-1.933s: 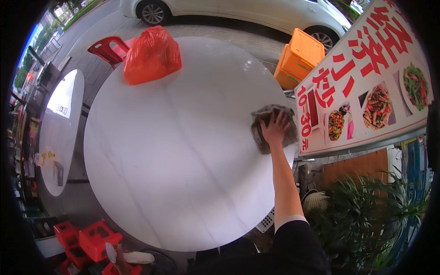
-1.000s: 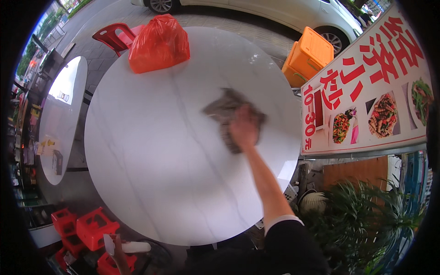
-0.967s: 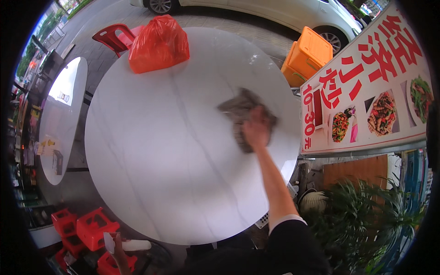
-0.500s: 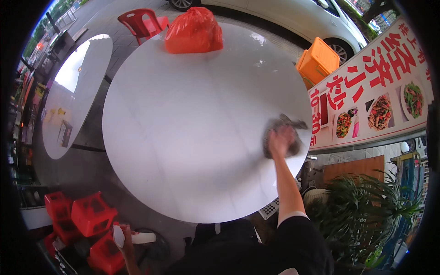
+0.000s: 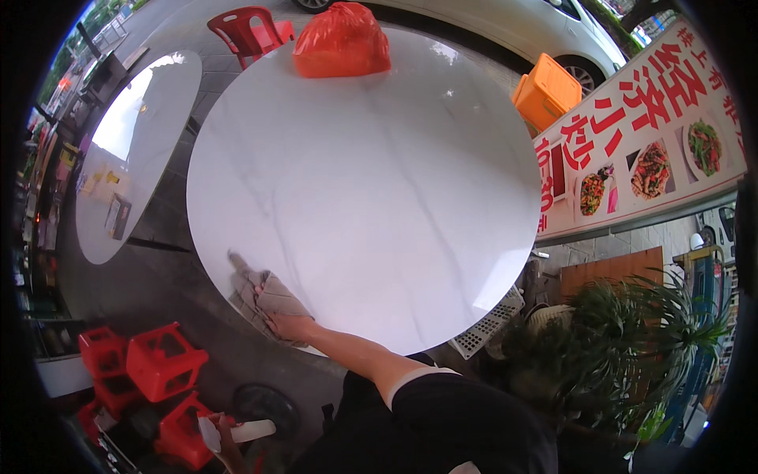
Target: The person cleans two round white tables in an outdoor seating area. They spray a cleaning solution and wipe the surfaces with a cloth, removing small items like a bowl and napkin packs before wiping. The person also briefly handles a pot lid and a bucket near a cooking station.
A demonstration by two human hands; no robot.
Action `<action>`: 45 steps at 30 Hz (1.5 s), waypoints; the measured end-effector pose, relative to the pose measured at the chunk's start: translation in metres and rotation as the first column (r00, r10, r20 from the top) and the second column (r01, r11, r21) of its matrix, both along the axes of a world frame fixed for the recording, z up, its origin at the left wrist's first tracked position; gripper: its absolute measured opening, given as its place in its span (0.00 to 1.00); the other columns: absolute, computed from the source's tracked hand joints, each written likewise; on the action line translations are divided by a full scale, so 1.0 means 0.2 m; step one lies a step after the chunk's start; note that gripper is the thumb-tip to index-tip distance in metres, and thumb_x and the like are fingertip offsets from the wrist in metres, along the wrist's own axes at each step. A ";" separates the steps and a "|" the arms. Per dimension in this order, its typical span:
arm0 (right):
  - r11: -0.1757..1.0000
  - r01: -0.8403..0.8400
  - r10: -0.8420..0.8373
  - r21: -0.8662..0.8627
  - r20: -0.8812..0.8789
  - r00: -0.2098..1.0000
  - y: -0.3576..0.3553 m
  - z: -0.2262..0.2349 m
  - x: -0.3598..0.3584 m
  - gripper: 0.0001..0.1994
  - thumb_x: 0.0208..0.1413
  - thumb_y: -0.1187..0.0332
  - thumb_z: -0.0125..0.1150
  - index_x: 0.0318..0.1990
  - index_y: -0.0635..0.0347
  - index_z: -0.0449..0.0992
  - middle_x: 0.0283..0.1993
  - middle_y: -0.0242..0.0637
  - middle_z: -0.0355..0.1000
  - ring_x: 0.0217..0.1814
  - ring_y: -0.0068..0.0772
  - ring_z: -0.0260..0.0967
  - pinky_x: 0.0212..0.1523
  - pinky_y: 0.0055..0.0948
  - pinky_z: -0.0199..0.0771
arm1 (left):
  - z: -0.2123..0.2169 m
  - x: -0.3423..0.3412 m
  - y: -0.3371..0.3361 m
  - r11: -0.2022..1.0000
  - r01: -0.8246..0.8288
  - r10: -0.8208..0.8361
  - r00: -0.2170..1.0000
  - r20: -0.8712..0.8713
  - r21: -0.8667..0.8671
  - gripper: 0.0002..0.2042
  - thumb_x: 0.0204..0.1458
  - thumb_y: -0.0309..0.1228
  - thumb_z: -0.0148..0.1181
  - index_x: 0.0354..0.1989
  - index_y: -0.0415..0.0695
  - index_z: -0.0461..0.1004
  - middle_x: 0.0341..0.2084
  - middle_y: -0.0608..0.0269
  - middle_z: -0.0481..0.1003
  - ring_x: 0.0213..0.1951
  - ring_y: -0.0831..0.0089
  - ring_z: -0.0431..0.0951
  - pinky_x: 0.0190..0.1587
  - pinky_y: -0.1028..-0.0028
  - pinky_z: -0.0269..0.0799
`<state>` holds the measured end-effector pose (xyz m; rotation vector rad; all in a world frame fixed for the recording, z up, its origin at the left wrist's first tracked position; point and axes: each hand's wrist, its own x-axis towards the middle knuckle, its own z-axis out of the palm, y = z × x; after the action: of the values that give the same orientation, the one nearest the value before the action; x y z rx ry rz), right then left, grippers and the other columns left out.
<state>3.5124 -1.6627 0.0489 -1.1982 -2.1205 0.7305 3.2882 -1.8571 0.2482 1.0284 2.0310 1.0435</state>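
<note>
My right hand is closed on a grey-brown cleaning cloth at the near left rim of a round, white, marble-patterned table. Part of the cloth lies on the tabletop and part bunches at the edge; it covers some of the fingers. Low at the left, away from the table, my left hand grips a white, bottle-like thing. Its kind is not clear, as the fingers cover its middle.
A full red plastic bag sits on the table's far rim. Red stools stand low left, and a red chair stands beyond. At the right are orange stacked stools, a sign board, a white crate and a leafy plant.
My right hand has swept the cloth across the table from the right side to the near left rim. My left hand still grips the white thing and has shifted slightly down and right.
</note>
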 end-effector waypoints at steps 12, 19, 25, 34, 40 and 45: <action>0.523 0.679 -0.606 -0.515 0.336 0.721 0.07 -0.10 1.95 0.29 0.60 0.47 0.36 0.59 0.59 0.64 0.58 0.53 0.65 0.61 0.54 0.61 0.61 0.45 0.59 | -0.04 0.39 0.21 0.988 0.144 -0.141 0.988 0.060 -0.058 0.05 0.55 0.24 0.54 0.37 0.38 0.67 0.27 0.63 0.69 0.27 0.75 0.72 0.28 0.75 0.70; 0.570 0.805 -0.723 0.166 0.566 0.395 -0.48 0.00 2.74 0.34 0.62 0.52 0.41 0.69 0.62 0.44 0.73 0.52 0.37 0.75 0.50 0.31 0.72 0.40 0.32 | 0.10 0.65 0.30 0.971 0.234 -0.237 0.966 0.104 0.041 0.04 0.55 0.21 0.53 0.38 0.38 0.68 0.30 0.64 0.69 0.29 0.76 0.73 0.35 0.76 0.70; 0.596 0.748 -0.686 0.292 0.669 0.285 -0.76 -0.13 2.28 0.36 0.60 0.53 0.43 0.67 0.72 0.44 0.72 0.59 0.37 0.74 0.55 0.32 0.72 0.41 0.31 | 0.00 0.36 0.19 0.975 0.222 -0.219 0.963 0.159 0.002 0.05 0.53 0.19 0.54 0.38 0.39 0.68 0.31 0.64 0.69 0.27 0.76 0.73 0.33 0.75 0.72; 0.832 0.554 -0.507 0.023 0.436 0.743 -0.37 -0.16 0.62 0.32 0.57 0.53 0.47 0.59 0.76 0.59 0.69 0.67 0.41 0.73 0.61 0.34 0.72 0.48 0.31 | -0.02 -0.27 0.06 0.991 0.127 -0.130 0.979 0.160 0.030 0.04 0.53 0.21 0.54 0.37 0.39 0.69 0.28 0.65 0.70 0.27 0.77 0.73 0.33 0.74 0.72; 0.869 0.269 -0.255 -0.414 0.089 0.963 -0.05 -0.12 -0.40 0.32 0.56 0.54 0.47 0.60 0.73 0.58 0.69 0.64 0.41 0.73 0.58 0.36 0.72 0.44 0.34 | 0.05 -0.70 -0.13 1.000 -0.015 0.014 0.992 0.129 0.008 0.06 0.52 0.22 0.56 0.37 0.39 0.69 0.28 0.64 0.70 0.26 0.76 0.73 0.32 0.74 0.72; 0.894 0.157 -0.195 -0.419 -0.050 0.979 0.01 -0.16 -0.68 0.31 0.56 0.56 0.44 0.62 0.70 0.56 0.70 0.59 0.41 0.74 0.55 0.35 0.72 0.42 0.34 | 0.09 -0.91 -0.23 1.000 0.017 -0.017 1.000 0.003 0.001 0.05 0.52 0.22 0.55 0.37 0.38 0.69 0.30 0.63 0.70 0.25 0.75 0.73 0.30 0.74 0.74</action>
<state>3.3767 -1.6601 0.0161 -1.5217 -1.8012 1.1663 3.1057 -1.9029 0.2658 1.0424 2.0166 1.0367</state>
